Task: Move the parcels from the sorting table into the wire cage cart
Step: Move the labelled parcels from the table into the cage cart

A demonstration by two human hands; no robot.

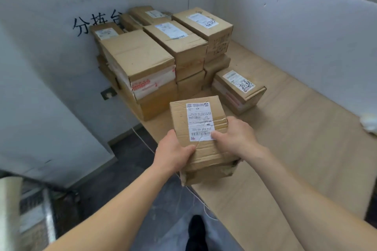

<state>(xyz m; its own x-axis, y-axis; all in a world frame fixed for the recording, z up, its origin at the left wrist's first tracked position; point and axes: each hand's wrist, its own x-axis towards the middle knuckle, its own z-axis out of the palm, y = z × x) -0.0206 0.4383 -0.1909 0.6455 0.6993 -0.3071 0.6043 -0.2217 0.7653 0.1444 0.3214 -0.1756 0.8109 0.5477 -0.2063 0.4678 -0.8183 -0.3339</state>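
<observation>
Both hands grip one parcel at the near edge of the surface. The left hand is closed round its near left corner, thumb on top. The right hand is closed on its right side, thumb pressed on the white label. The parcel is tilted, near end lower; whether its base touches the surface cannot be told. Its near edge overhangs the surface edge, above the dark floor.

A stack of brown parcels stands at the far left corner of the surface, against the grey wall. One small parcel sits alone just right of the stack. A metal frame, blurred, shows at the lower left. A shoe is on the floor below.
</observation>
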